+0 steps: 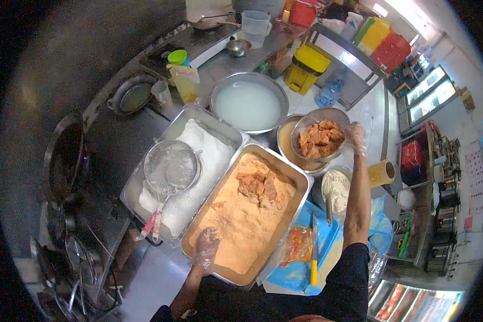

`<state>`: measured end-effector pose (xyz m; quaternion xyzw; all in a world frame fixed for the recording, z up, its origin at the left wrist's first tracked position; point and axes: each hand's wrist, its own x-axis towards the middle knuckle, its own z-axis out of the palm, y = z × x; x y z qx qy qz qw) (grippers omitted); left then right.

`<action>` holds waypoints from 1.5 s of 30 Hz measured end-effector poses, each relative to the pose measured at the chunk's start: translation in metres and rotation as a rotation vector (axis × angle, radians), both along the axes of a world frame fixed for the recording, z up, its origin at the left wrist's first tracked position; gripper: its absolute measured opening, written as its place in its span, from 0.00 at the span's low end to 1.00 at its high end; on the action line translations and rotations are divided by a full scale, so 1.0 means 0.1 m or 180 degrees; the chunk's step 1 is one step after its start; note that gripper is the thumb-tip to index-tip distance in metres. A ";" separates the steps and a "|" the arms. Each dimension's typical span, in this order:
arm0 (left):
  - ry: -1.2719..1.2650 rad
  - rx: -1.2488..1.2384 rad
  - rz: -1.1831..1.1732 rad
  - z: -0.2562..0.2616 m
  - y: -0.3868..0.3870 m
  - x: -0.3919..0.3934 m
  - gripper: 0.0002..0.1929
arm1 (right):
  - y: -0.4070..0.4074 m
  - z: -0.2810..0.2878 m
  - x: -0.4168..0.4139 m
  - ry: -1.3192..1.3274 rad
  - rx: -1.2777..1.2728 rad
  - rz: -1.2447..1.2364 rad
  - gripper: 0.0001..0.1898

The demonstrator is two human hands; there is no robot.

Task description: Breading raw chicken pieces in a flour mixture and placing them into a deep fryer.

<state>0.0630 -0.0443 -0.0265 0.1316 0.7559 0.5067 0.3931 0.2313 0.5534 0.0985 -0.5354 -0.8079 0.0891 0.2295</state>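
Note:
My right hand [356, 137], in a clear plastic glove, grips the rim of a mesh strainer [335, 117]. Reddish marinated meat pieces [321, 139] fill the strainer, which is over a metal bowl of cloudy tan liquid [285, 139]. Also gloved, my left hand [206, 246] touches the orange-tan breading powder [233, 231] at the near left corner of a metal tray [304, 193]; whether its fingers hold any powder is unclear. Several coated meat pieces [258, 187] lie on the powder towards the tray's far end.
Left of the breading, a second metal tray [177, 116] holds white flour [199, 161] and a round sieve [172, 167]. Beyond is a bowl of whitish liquid [247, 104]. At right are a batter bowl with a whisk [327, 193], a blue tray [302, 279] and a yellow-handled knife [314, 253].

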 end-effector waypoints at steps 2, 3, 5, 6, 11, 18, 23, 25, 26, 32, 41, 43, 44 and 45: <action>0.0101 -0.0050 -0.0039 0.16 0.08 0.03 0.24 | -0.09 0.25 0.09 -0.0390 0.0279 0.0110 0.10; 0.0088 0.0074 -0.0068 0.20 0.10 0.02 0.24 | -0.12 0.34 0.10 -0.0735 0.0528 0.0223 0.10; 0.0098 0.0317 -0.0038 -0.16 -0.07 -0.02 0.25 | -0.19 0.51 0.00 -0.0382 0.0118 0.0289 0.10; 0.0051 0.0337 -0.0042 -0.12 -0.04 -0.04 0.25 | -0.18 0.57 0.05 -0.0032 -0.0299 0.0242 0.10; 0.0666 -0.0136 -0.0269 0.07 -0.03 -0.16 0.20 | 0.54 0.21 0.32 -0.2316 0.1188 0.0980 0.09; 0.0425 0.0141 -0.0062 0.00 -0.07 -0.18 0.20 | 0.40 0.65 0.32 -0.3485 0.1270 0.1284 0.07; 0.0313 0.0027 -0.0199 0.17 -0.01 -0.22 0.21 | 0.41 0.77 0.41 -0.2227 0.0623 0.0687 0.07; 0.0309 0.0008 -0.0100 0.29 -0.04 -0.25 0.22 | 0.28 0.81 0.23 -0.2735 0.0849 0.0914 0.08; 0.0431 -0.0205 -0.0180 0.34 -0.02 -0.27 0.22 | 0.21 0.81 0.19 -0.3258 0.1124 0.1077 0.08; 0.0635 -0.0255 -0.0147 0.36 -0.07 -0.29 0.22 | 0.50 0.62 0.33 0.0087 -0.1106 0.0435 0.12; 0.0641 -0.0151 -0.0054 0.04 -0.22 -0.24 0.20 | 0.65 0.40 0.46 -0.0836 -0.0141 0.0721 0.11; 0.0665 -0.0144 -0.0135 0.06 -0.18 -0.24 0.20 | 0.91 0.35 0.63 -0.1763 0.0731 0.0991 0.11; 0.0525 -0.0041 -0.0154 0.05 -0.15 -0.24 0.20 | 1.10 0.28 0.81 -0.2713 0.1580 0.1292 0.12; 0.0372 0.0077 -0.0164 0.02 -0.11 -0.23 0.20 | 1.28 0.27 1.06 -0.1628 0.1384 0.1506 0.11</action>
